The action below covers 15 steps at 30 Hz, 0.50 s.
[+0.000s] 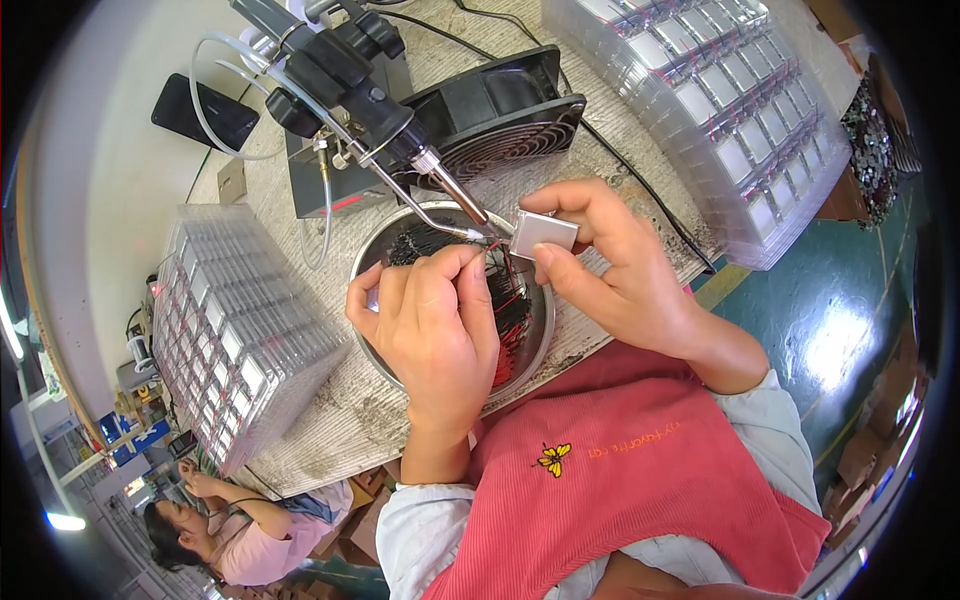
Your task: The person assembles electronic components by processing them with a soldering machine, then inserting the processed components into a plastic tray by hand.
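Observation:
My right hand (628,262) pinches a small flat silver battery cell (545,235) between thumb and fingers, one narrow edge turned to the left. Just left of it, my left hand (432,310) closes its thumb and forefinger on a thin red wire (491,246) beside that edge. A mounted soldering iron (455,186) slants down from the upper left, its tip close to where wire and cell come together. Next to the tip ends a thin metal feed tube (445,228). Below both hands lies a round metal bowl (372,236) of black and red wires (512,335), partly hidden by my left hand.
A black fan (500,135) stands behind the bowl. Stacked clear trays of silver cells rise at the left (235,330) and the right (720,120). A black phone (205,112) lies at the far left. Cables (640,180) cross the worktable. Another person (245,525) sits at lower left.

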### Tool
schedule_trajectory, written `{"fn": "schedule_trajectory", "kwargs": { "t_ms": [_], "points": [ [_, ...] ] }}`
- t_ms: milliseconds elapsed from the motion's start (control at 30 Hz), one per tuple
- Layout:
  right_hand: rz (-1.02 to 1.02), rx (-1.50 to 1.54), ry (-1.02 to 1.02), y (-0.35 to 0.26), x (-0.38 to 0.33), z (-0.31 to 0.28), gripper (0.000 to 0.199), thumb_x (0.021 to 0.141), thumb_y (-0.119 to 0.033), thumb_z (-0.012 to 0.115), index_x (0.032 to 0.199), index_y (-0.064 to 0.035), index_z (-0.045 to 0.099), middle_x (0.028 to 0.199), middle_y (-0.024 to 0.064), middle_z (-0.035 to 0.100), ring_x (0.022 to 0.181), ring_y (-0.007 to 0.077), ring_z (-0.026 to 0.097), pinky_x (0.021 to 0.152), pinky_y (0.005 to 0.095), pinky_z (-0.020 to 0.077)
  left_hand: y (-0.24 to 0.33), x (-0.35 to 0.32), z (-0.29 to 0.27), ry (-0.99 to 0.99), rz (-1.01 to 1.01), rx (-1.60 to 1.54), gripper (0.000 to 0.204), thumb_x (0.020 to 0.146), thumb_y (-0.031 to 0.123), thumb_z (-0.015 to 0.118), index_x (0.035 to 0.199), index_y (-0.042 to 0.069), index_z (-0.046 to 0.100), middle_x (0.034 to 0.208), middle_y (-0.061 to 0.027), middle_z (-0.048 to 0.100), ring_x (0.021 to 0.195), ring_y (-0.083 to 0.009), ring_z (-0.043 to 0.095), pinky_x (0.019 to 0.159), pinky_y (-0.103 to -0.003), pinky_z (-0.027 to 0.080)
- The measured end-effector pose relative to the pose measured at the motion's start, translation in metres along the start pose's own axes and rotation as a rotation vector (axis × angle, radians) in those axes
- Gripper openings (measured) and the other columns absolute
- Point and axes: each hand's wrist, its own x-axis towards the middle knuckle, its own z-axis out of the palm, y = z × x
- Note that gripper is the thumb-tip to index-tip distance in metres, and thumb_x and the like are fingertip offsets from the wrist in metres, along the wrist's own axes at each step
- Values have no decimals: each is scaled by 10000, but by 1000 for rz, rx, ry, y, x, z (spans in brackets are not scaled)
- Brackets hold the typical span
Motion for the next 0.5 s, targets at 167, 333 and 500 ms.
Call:
{"fn": "schedule_trajectory", "kwargs": {
  "t_ms": [167,333,500],
  "points": [
    [-4,42,56,2,1,2,322,854,-79,594,1153,-5,502,888,131,652,715,201,655,599,303,510,0,1,0,0,0,-2,26,867,106,625,869,81,620,740,7,599,667,-161,515,899,-376,341],
    [-10,-2,6,-4,2,-1,319,904,-42,558,1204,17,464,879,54,633,773,84,607,663,235,502,0,1,0,10,4,4,21,864,99,625,874,82,619,740,14,601,661,-151,514,906,-376,337],
    [-2,-23,5,-4,2,-2,316,901,-38,560,1199,18,470,876,56,633,771,86,609,662,238,504,0,1,0,4,1,10,24,860,100,631,874,83,621,738,13,600,663,-151,518,911,-378,336]
  ]
}}
